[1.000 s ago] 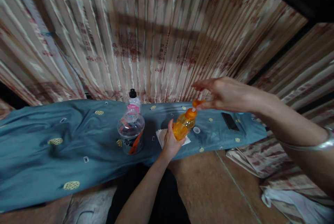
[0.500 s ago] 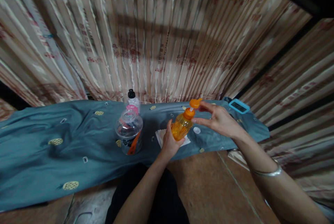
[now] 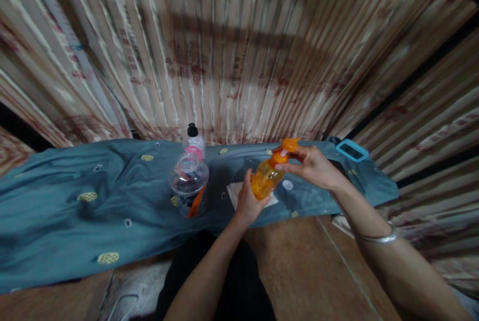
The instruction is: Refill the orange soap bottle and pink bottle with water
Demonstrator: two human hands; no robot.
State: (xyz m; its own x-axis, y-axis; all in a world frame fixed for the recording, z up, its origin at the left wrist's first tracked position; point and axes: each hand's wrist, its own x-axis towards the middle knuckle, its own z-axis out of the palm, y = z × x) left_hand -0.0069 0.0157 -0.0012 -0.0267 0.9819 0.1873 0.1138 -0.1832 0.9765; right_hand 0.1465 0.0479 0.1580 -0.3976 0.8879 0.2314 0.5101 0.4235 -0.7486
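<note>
Along the far side, a teal patterned cloth (image 3: 75,196) is covering the low worktop, with striped curtains hanging behind it. Near the middle, a clear round plastic jar with an open mouth (image 3: 189,186) is standing upright on the cloth, and a small clear bottle with a black cap and pink label (image 3: 194,142) is standing just behind it.

To the right of the jar, the left hand (image 3: 249,203) is wrapping its grip around the lower body of a translucent orange plastic pump bottle (image 3: 266,181), fingers clamped on it from below. The bottle is being held just above a white folded paper napkin (image 3: 236,192) lying on the cloth. Its long axis is tilting up and to the right, so the orange pump head (image 3: 289,145) is pointing away from the left grip and toward the other hand.

The right hand (image 3: 312,167) is the nearer one to the pump: its fingertips are closing on the orange collar and nozzle, thumb beneath and fingers above. A small white round cap (image 3: 287,184) is lying on the cloth just below that hand, and a blue-framed phone-like device (image 3: 352,150) is resting farther right.
</note>
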